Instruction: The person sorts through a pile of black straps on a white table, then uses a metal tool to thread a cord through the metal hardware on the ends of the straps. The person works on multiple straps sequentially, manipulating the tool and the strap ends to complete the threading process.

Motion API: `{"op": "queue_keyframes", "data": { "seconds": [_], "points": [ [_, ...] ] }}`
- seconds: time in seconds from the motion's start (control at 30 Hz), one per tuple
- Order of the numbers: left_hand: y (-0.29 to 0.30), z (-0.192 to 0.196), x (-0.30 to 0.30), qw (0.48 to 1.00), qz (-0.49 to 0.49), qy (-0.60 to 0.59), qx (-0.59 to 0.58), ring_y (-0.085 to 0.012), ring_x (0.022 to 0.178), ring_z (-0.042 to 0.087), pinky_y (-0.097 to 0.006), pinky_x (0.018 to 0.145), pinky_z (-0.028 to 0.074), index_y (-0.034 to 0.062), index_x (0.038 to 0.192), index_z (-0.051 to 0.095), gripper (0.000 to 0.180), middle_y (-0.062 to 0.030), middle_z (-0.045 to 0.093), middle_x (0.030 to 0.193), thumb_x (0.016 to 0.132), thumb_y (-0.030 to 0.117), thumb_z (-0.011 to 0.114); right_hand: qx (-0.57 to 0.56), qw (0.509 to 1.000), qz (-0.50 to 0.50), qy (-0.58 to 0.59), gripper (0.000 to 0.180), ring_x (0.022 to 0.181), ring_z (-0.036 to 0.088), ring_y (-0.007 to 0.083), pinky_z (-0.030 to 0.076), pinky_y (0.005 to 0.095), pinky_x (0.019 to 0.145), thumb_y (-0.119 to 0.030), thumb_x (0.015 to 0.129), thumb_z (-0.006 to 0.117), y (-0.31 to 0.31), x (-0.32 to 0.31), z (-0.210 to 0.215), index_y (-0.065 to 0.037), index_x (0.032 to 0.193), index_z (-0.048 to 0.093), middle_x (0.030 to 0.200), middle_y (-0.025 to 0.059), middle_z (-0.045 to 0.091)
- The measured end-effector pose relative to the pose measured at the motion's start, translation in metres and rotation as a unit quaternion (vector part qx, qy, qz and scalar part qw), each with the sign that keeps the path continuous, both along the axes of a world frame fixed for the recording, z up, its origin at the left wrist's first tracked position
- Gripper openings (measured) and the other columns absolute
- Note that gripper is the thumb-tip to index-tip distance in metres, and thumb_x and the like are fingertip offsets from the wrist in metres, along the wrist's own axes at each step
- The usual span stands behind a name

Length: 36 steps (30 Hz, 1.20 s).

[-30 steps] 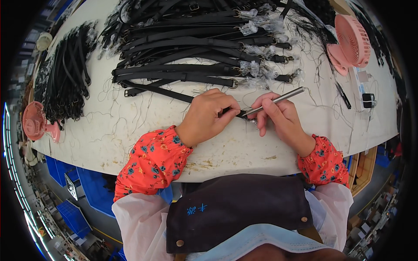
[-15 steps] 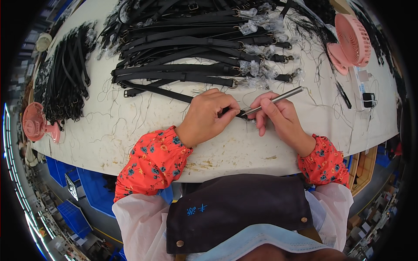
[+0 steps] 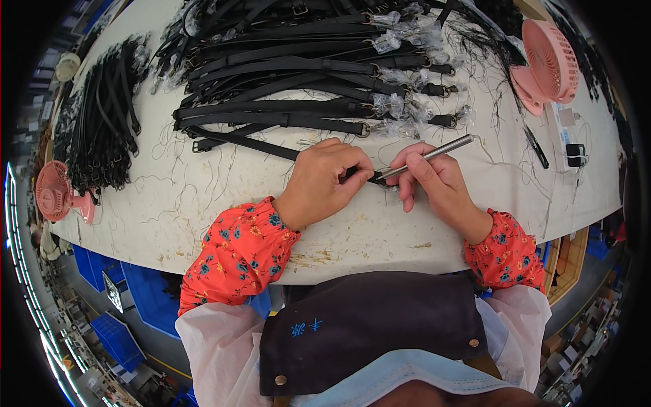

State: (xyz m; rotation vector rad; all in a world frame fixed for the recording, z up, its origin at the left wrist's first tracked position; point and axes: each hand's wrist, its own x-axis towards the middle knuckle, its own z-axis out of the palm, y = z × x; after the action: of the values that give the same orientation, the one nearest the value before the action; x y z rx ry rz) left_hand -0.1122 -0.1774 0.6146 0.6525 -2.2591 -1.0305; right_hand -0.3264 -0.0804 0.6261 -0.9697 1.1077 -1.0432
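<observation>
My left hand (image 3: 329, 176) is closed round the end of a black strap (image 3: 261, 146), which runs off to the left and lies against the pile. Between my right thumb and fingers sits a slim silver pen-like tool (image 3: 437, 150) with a thin wire or thread at its upper end. My right hand (image 3: 434, 178) points its tip at the strap end, close to the left fingertips. Whether the tip touches the strap I cannot tell. A bit of clear plastic shows under the strap end.
Beyond my hands lie many black straps (image 3: 285, 106) with buckles and clear plastic wrapping (image 3: 390, 105). Another strap bundle (image 3: 105, 115) is on the left. Pink fans stand left (image 3: 55, 191) and right (image 3: 548, 61). A black pen (image 3: 536, 148) and loose threads lie on the pale table (image 3: 169, 234).
</observation>
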Motion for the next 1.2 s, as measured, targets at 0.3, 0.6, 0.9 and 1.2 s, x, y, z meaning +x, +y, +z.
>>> {"op": "queue_keyframes", "data": {
  "seconds": [0.3,0.6,0.9,1.2],
  "points": [
    [0.001,0.003,0.001,0.998,0.022,-0.037,0.049,-0.0133,0.056,0.044,-0.029,0.054,0.039,0.0062,0.087,0.072,0.008,-0.0026,0.057,0.063,0.081,0.005,0.076,-0.015,1.0,-0.007,0.01,0.044,0.067,0.063,0.0127,0.055,0.026,0.067,-0.034,0.108,0.046,0.0,0.0,-0.003,0.006,0.102,0.062,0.08,0.009,0.061],
    [0.006,0.004,-0.005,1.0,0.008,-0.017,-0.014,-0.0218,0.076,0.06,-0.033,0.068,0.046,0.0058,0.097,0.07,0.015,-0.0059,0.063,0.088,0.083,0.008,0.075,-0.053,0.989,-0.064,-0.119,0.039,0.057,0.062,0.0138,0.056,0.0395,0.088,-0.035,0.109,0.041,-0.002,-0.012,0.001,0.002,0.106,0.056,0.06,0.0053,0.058],
    [0.008,0.001,-0.013,0.997,0.025,-0.069,-0.008,-0.0294,0.081,0.059,-0.039,0.073,0.046,0.0057,0.085,0.07,0.005,-0.0084,0.063,0.081,0.086,0.01,0.07,-0.016,0.998,-0.028,-0.048,0.038,0.056,0.061,0.0125,0.057,0.0353,0.086,-0.034,0.109,0.04,-0.002,-0.007,0.002,0.0,0.104,0.058,0.06,0.0046,0.059],
    [0.007,0.006,-0.009,0.998,-0.019,-0.063,-0.002,-0.0273,0.081,0.058,-0.037,0.073,0.044,0.007,0.084,0.068,0.004,-0.006,0.063,0.082,0.085,0.009,0.071,-0.046,0.992,-0.052,-0.103,0.038,0.055,0.062,0.0124,0.057,0.0334,0.081,-0.033,0.109,0.04,0.0,-0.015,0.0,0.001,0.105,0.057,0.059,0.0042,0.058]
  ]
}}
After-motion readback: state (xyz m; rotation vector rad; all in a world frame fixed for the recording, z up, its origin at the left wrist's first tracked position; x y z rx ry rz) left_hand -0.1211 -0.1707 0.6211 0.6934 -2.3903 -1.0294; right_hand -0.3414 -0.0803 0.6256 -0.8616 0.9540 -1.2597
